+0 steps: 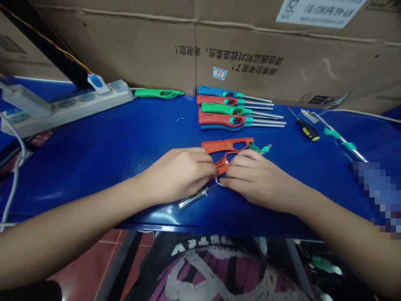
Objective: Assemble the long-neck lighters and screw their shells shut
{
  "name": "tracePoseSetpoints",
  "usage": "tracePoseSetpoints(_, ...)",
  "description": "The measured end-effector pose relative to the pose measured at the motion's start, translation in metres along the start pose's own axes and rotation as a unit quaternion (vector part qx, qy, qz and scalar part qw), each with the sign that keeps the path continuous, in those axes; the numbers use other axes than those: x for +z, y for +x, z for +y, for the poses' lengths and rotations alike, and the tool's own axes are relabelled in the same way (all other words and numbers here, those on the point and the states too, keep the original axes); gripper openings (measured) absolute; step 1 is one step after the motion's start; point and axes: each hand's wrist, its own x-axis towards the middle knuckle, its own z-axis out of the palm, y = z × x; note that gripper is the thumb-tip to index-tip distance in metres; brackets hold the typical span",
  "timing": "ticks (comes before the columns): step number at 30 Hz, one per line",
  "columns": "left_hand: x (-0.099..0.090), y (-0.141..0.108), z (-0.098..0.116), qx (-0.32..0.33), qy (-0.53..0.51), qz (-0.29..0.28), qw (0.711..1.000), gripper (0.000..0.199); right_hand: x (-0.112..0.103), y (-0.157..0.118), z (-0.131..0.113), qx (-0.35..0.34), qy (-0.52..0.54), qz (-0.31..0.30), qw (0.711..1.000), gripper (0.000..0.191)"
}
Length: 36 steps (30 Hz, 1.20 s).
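My left hand (184,175) is closed on the lower end of an open orange lighter casing half (223,166). From the other side, my right hand (258,177) closes on the same half, its fingertips hiding part of it. A thin white tube or wire (218,181) loops out between the two hands, by my right thumb. Just behind lies the matching orange casing half (224,145), with a green trigger piece (261,148) at its right end. A silver metal part with a thin rod (192,198) rests below my left hand.
Several finished-looking long lighters (222,120) are stacked behind. A green lighter body (158,93) lies by the power strip (84,100). At right are a screwdriver (307,129) and a metal tube with green pieces (343,140). A cardboard box (125,50) stands at the back.
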Motion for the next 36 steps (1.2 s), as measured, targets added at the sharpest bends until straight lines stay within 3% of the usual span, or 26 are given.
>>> tracePoseSetpoints(7, -0.005, 0.0, -0.002, -0.013, -0.005, 0.013, 1.0, 0.023, -0.001, -0.006, 0.011, 0.059, 0.062, -0.005, 0.996, 0.019)
tracePoseSetpoints(21, -0.003, 0.001, -0.002, -0.016, 0.009, 0.006, 1.0, 0.02, -0.004, -0.007, 0.006, 0.079, 0.092, -0.025, 0.992, 0.016)
tracePoseSetpoints(30, 0.009, 0.002, 0.006, -0.045, -0.074, 0.08, 0.993, 0.016, 0.007, -0.001, 0.006, 0.223, 0.246, 0.12, 0.936, 0.012)
tracePoseSetpoints(36, 0.017, 0.004, 0.01, -0.07, -0.146, 0.128, 0.978, 0.02, 0.013, 0.002, 0.003, 0.267, 0.312, 0.142, 0.9, 0.007)
